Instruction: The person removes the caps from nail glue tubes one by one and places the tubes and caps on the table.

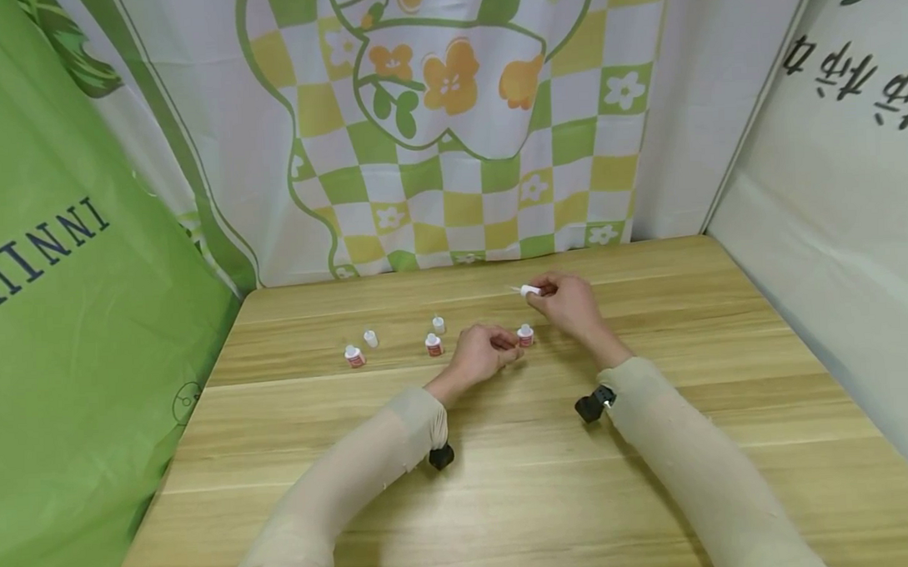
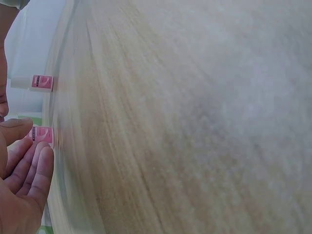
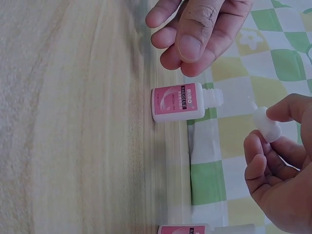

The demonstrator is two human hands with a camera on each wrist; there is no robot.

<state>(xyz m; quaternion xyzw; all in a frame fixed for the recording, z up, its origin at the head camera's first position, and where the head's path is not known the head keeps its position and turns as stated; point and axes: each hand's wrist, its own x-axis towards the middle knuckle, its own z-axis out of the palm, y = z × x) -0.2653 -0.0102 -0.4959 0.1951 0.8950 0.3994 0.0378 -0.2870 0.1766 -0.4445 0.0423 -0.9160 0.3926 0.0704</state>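
Observation:
My right hand (image 1: 571,306) pinches a white cap (image 3: 267,125) between thumb and fingers; its thin brush (image 1: 515,289) points left in the head view. Below it stands an uncapped nail glue bottle (image 3: 178,102), upright, with a pink label. Just left of that bottle hovers my left hand (image 1: 480,351), its fingers loosely bent and holding nothing; the right wrist view shows a gap between them. Farther left stand two more uncapped bottles, a middle bottle (image 1: 434,345) and a left bottle (image 1: 355,357). Behind them stand a middle cap (image 1: 438,324) and a left cap (image 1: 371,338).
Another bottle (image 3: 183,229), with a white top, is cut off at the right wrist view's lower edge; in the head view my right hand or arm hides it. Beyond the wooden table (image 1: 506,482) hangs a checkered curtain (image 1: 451,200).

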